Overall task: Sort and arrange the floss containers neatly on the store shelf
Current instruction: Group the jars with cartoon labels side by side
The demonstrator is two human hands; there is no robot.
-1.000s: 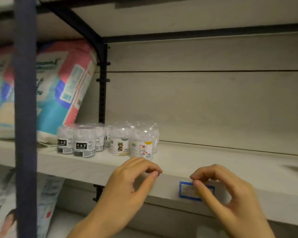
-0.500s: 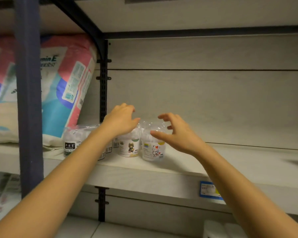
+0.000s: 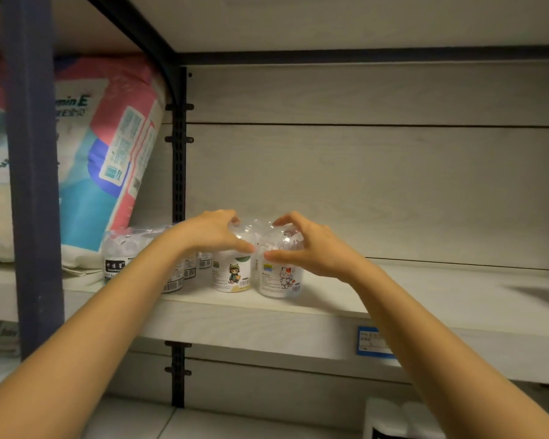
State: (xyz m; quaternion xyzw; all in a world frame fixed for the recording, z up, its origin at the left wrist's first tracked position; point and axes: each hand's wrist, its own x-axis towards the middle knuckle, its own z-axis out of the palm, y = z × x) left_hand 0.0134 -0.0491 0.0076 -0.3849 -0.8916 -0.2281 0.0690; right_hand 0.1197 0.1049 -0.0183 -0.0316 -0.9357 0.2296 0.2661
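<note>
Two hands up on the shelf [image 3: 330,299], left hand [image 3: 210,231] gripped the monkey-label floss tub [image 3: 232,274], right hand [image 3: 311,245] clasped the cat-label tub [image 3: 281,278], both tubs side by side, touching.

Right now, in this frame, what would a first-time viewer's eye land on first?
Two bare forearms reach in, the left hand and right hand cupped over the domed tops of two clear plastic floss containers: one with a monkey cartoon label, one with a cat cartoon label, side by side on the pale wooden shelf. To their left leans a big pink-and-blue soft pack.
</note>
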